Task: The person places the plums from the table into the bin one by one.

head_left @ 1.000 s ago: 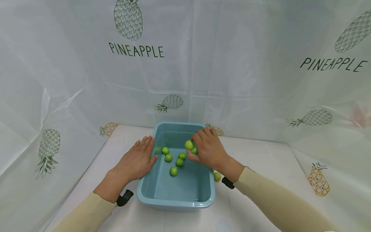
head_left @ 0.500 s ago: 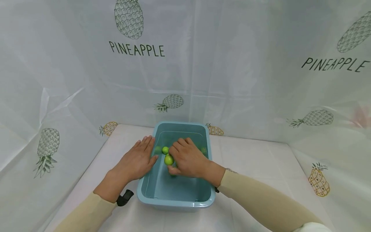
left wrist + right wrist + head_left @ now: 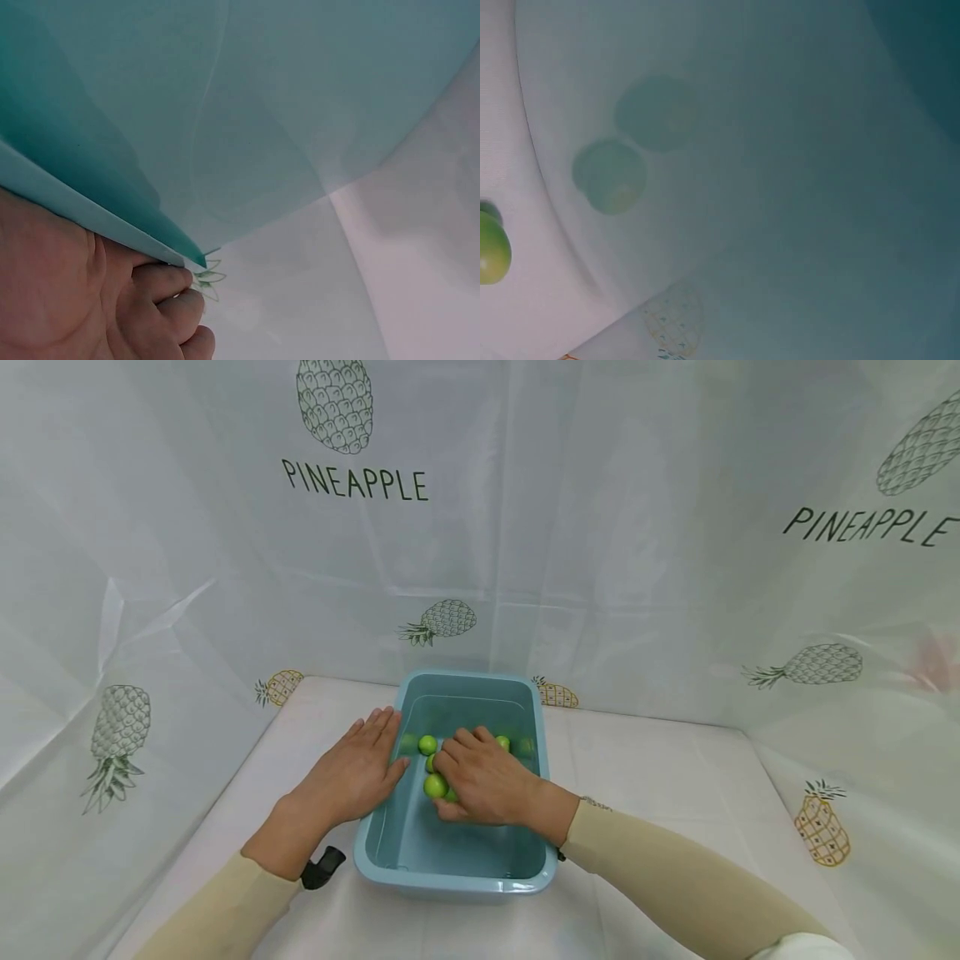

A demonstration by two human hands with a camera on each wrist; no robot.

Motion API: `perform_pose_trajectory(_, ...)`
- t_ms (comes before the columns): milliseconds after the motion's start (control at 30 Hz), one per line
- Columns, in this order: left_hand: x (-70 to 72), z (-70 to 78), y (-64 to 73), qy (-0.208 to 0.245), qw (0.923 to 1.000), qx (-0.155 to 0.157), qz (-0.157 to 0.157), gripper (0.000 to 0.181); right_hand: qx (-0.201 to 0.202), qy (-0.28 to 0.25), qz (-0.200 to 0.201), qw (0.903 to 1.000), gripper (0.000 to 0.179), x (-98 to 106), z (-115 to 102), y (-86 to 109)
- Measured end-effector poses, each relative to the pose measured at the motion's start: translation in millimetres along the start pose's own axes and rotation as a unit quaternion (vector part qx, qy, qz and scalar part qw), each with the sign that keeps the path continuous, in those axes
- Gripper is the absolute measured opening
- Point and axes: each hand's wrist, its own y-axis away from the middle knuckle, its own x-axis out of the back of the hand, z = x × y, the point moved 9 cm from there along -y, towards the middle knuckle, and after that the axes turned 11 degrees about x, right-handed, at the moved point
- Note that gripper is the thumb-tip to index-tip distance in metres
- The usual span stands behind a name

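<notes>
A light blue plastic basin [image 3: 457,852] stands on the white cloth, with several small green limes [image 3: 427,744] on its floor. My left hand [image 3: 348,772] rests along the left rim, its fingers straight; in the left wrist view the palm and fingers [image 3: 169,300] lie against the outside of the rim. Inside the basin, my right hand [image 3: 487,781] holds a lime [image 3: 435,786] between thumb and fingertips, low among the others. The hand covers part of the limes behind it. The right wrist view shows the basin wall [image 3: 780,187] and no fingers.
A lime [image 3: 491,251] lies on the cloth outside the basin in the right wrist view. Two dim round green shapes [image 3: 615,176] show through the wall. A pineapple-printed sheet [image 3: 637,527] hangs behind the cloth-covered table [image 3: 660,793].
My right hand has carried the lime from the basin's right side leftward, then lower among the other limes. My left hand has stayed on the rim.
</notes>
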Motion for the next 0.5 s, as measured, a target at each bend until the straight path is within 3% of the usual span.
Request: perform_pose_trajectory(500, 0.2, 0.3, -0.2, 0.009, 1.0000, 0.002, 0.000, 0.071, 0.010, 0.002, -0.030, 0.9995, 0.037, -4.5, -3.3, -1.3)
